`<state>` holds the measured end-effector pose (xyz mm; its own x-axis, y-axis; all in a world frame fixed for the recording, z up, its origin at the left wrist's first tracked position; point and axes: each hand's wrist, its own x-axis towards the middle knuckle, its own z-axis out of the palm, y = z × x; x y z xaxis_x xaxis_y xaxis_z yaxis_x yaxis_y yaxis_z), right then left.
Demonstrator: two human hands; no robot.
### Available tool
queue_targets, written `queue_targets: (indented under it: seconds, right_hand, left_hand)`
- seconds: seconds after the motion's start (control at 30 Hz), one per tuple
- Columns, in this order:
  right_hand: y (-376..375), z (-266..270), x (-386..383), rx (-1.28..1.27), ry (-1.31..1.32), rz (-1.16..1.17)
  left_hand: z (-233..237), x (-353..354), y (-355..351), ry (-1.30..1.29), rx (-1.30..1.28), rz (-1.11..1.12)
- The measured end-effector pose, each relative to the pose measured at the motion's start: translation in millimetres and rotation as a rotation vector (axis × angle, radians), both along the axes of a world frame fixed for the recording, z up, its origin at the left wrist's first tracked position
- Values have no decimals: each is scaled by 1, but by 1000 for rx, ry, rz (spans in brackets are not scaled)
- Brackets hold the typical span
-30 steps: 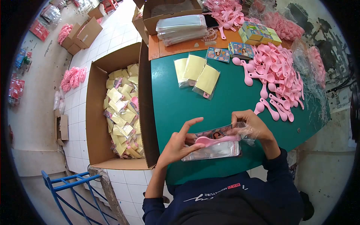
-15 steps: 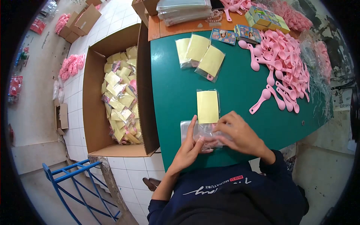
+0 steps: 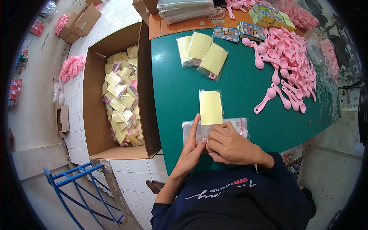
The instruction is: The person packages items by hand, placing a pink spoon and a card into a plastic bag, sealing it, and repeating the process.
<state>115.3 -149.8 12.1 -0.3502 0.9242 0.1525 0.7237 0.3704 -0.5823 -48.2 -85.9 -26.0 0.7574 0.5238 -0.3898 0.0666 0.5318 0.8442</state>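
A clear plastic bag with a pale yellow card (image 3: 211,107) lies on the green table, its lower end over a stack of clear bags (image 3: 240,126). My left hand (image 3: 191,151) rests at the left of that stack, index finger stretched up beside the card, thumb toward my right hand. My right hand (image 3: 230,145) is closed over the stack just below the card, its fingertips bent down against the plastic near my left thumb. What lies under those fingertips is hidden. Three filled bags with yellow cards (image 3: 213,59) lie farther up the table.
Pink spoons (image 3: 283,57) are heaped at the right, near small printed cards (image 3: 226,33). At the left stands a cardboard box (image 3: 92,115) holding several packed bags (image 3: 124,103). More clear bags (image 3: 186,9) are stacked at the back. A blue metal frame (image 3: 76,172) stands lower left.
My right hand has moved left and down, closer to my left thumb, uncovering the right end of the bag stack. My left hand has barely moved.
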Motion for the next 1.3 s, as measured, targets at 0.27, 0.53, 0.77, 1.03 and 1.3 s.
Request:
queue_targets:
  seconds: [0.27, 0.53, 0.77, 1.03, 1.3]
  right_hand:
    - [-43, 35, 220, -303, 1090, -693]
    - [-59, 32, 190, 138, -290, -1154]
    - [-24, -26, 27, -10, 246, -457]
    - [-25, -30, 33, -87, 509, -470]
    - [-29, -32, 36, -367, 938, -625]
  left_hand:
    - [-13, 0, 8, -2, 27, -159]
    - [-6, -1, 4, -2, -85, -115]
    - [8, -14, 11, -186, -166, -220]
    - [7, 0, 21, 230, 407, -262]
    - [8, 18, 15, 226, 588, -97]
